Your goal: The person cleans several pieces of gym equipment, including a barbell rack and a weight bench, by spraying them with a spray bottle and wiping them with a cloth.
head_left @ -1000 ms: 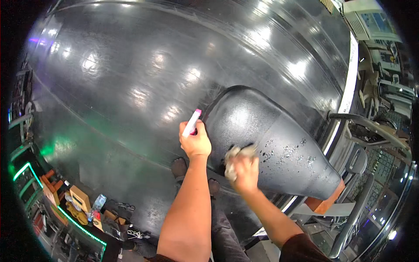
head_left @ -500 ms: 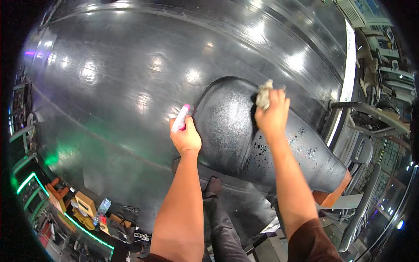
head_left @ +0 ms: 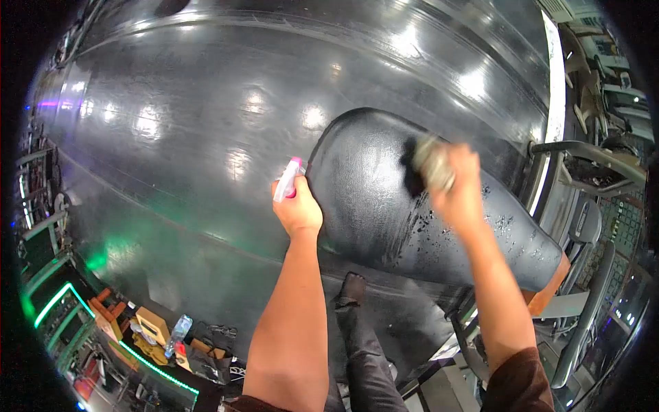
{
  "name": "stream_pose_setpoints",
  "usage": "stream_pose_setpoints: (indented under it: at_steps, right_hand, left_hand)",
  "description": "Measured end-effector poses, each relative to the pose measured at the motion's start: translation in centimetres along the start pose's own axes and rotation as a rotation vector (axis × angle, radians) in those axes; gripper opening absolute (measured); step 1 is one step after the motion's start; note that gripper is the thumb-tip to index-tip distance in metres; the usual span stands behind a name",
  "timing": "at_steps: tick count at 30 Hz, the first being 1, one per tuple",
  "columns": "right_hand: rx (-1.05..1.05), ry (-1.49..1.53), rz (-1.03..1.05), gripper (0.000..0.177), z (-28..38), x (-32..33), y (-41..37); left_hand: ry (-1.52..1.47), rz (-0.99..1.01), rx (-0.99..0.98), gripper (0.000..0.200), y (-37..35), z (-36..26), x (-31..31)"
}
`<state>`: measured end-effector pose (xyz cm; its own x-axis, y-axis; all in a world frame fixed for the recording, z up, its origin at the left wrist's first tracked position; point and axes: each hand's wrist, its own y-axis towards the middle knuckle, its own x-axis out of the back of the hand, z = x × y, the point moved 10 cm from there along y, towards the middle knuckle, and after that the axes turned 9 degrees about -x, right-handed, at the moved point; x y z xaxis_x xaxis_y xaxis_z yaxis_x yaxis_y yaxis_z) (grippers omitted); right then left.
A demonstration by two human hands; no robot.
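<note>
A long black padded seat (head_left: 364, 185) with a leather-like cover lies across the middle of the view, its narrow end toward the right. Water drops speckle its surface around and right of my right forearm. My right hand (head_left: 458, 189) is closed on a crumpled pale cloth (head_left: 434, 163), blurred by motion, over the seat's upper middle. At the seat's left edge, my left hand (head_left: 299, 209) is wrapped around a spray bottle (head_left: 288, 180) with a clear and pink trigger head. The bottle's body is hidden by the hand.
Glossy dark flooring (head_left: 192, 103) surrounds the seat. My foot (head_left: 353, 288) stands just below it. Metal frames (head_left: 590, 161) crowd the right side. At lower left are a plastic bottle (head_left: 178, 334), boxes (head_left: 152, 325) and a green light strip (head_left: 156, 371).
My right hand has moved the cloth to the right and slightly down over the seat. My left hand keeps its hold on the spray bottle. The view has shifted a little.
</note>
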<state>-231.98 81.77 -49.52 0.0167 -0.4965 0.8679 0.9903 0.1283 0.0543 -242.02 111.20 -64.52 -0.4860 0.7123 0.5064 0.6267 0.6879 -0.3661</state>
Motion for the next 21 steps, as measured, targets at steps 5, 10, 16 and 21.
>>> stream_pose_setpoints:
  at_steps: [5, 10, 16, 21]
  right_hand:
    - [-0.309, -0.157, -0.016, 0.032, -4.8, -2.6, 0.0]
    - [-0.063, -0.12, 0.272, 0.062, 2.3, -6.8, -16.0]
    - [0.163, -0.083, 0.5, 0.062, 2.1, -6.2, -17.9]
    - [-0.089, -0.162, -0.089, 0.041, -4.1, 1.6, 0.1]
  left_hand:
    - [-0.018, 0.023, 0.012, 0.035, 0.1, 0.4, -0.3]
    - [-0.04, 0.018, -0.003, 0.034, 0.0, 0.2, -0.4]
    - [-0.044, 0.024, -0.026, 0.036, 0.2, 0.7, -0.6]
    - [-0.018, 0.025, -0.001, 0.035, 0.1, 0.9, -0.6]
